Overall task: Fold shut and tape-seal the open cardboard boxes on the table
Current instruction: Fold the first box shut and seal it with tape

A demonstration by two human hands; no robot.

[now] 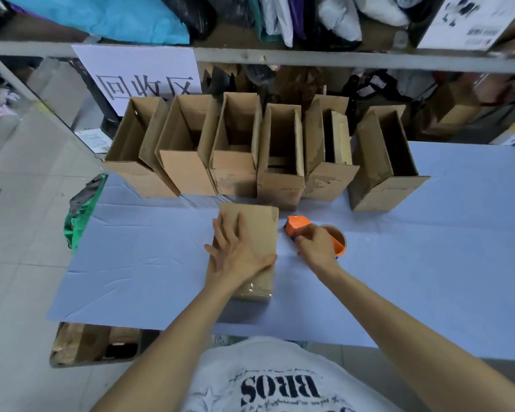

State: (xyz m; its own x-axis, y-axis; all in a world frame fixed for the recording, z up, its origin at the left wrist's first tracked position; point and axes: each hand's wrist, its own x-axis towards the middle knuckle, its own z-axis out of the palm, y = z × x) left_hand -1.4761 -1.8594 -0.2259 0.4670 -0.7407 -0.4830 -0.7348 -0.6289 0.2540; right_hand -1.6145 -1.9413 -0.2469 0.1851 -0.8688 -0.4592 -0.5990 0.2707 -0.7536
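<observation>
- Green bag [82, 212]: slumped over the edge of the surface [149, 278] at 9 o'clock, well apart from the work. Looks like spare stock, no part in this step.
- Left hand [240, 252]: fingers spread and flat, palm pressing down on the closed box [260, 228]. Likely pinning the flaps shut and keeping the box from sliding.
- Closed box: lies near the middle of the surface, long axis running 12 to 6. Clear tape shows on the 6 o'clock end; the top seam is under the palm, so its state cannot be told.
- Tape dispenser [298, 226]: orange, just beside the box at its 3 o'clock, nose toward 12, roll toward 4. Parked within easy reach.
- Right hand [317, 245]: fingers curled round the dispenser body, gripping it. Judged ready to lift it across to the seam.
- Open boxes [235, 173]: six in a row at 12 o'clock of the closed box, flaps up and mouths tipped toward the person; they look queued for sealing.
- Contents: the two leftmost interiors show bare cardboard; the rest are too dark to tell.
</observation>
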